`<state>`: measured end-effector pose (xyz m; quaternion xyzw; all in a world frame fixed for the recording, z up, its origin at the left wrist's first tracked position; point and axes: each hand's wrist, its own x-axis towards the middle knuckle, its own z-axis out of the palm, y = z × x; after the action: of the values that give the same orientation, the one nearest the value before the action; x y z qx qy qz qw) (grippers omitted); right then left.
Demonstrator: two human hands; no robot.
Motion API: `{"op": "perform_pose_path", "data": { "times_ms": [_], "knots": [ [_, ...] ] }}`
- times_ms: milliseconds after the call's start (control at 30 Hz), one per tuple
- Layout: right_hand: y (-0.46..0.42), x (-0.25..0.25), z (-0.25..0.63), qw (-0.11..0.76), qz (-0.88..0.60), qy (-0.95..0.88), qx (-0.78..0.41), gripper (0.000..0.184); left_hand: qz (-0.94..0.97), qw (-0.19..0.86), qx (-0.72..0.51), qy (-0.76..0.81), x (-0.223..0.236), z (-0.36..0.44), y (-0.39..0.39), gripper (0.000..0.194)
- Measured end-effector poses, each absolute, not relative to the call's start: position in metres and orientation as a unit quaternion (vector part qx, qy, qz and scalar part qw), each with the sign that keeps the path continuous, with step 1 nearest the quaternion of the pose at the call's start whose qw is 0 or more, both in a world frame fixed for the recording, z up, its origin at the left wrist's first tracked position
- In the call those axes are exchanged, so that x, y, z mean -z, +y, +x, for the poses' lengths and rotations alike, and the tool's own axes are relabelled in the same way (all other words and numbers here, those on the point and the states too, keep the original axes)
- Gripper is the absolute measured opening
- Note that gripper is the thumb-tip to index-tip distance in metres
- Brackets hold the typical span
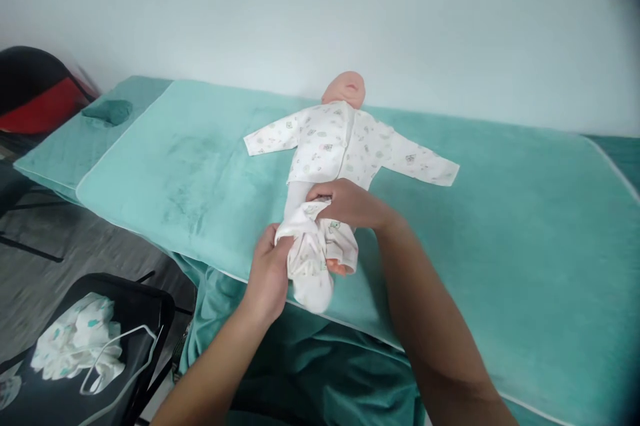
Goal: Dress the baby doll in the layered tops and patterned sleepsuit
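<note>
A baby doll [344, 87] lies on its back on a teal mat [200, 166], head toward the wall, wearing a white printed shirt [340, 143] with both sleeves spread out. White printed baby trousers [313, 259] are bunched around the doll's legs near the mat's front edge. My left hand [267, 273] is closed on the left side of the bunched trousers. From the right, my right hand [347, 203] grips the waistband at the doll's hips. A doll foot shows pink under the fabric.
A black chair [130, 319] at lower left holds more white printed clothes [75, 343] and a white hanger [125, 359]. A folded teal cloth [107, 111] lies at the mat's far left. A black and red object [35, 89] stands by the wall.
</note>
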<state>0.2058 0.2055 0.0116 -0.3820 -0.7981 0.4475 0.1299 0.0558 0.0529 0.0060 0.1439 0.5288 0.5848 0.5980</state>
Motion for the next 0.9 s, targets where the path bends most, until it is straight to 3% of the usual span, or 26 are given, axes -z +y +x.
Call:
{"op": "perform_pose_path", "data": {
  "times_ms": [167,367,600,767,900],
  "knots": [
    [0.205,-0.007,0.202,0.101,-0.391,-0.837,-0.370,0.015,0.108,0.621,-0.586,0.509,0.009,0.057,0.020,0.032],
    [0.202,-0.001,0.195,0.050,-0.394,-0.876,-0.275,0.016,0.235,0.521,-0.540,0.618,0.046,0.027,0.025,0.024],
    [0.198,-0.007,0.200,0.034,-0.389,-0.861,-0.325,0.015,0.362,0.460,-0.466,0.663,0.047,0.017,0.040,0.021],
    [0.196,-0.006,0.202,0.040,-0.380,-0.857,-0.347,0.018,0.252,0.565,-0.521,0.588,0.046,0.022,0.041,0.022],
    [0.196,-0.006,0.205,0.051,-0.359,-0.844,-0.396,0.025,0.149,0.645,-0.573,0.482,0.051,0.024,0.051,0.038]
  ]
}}
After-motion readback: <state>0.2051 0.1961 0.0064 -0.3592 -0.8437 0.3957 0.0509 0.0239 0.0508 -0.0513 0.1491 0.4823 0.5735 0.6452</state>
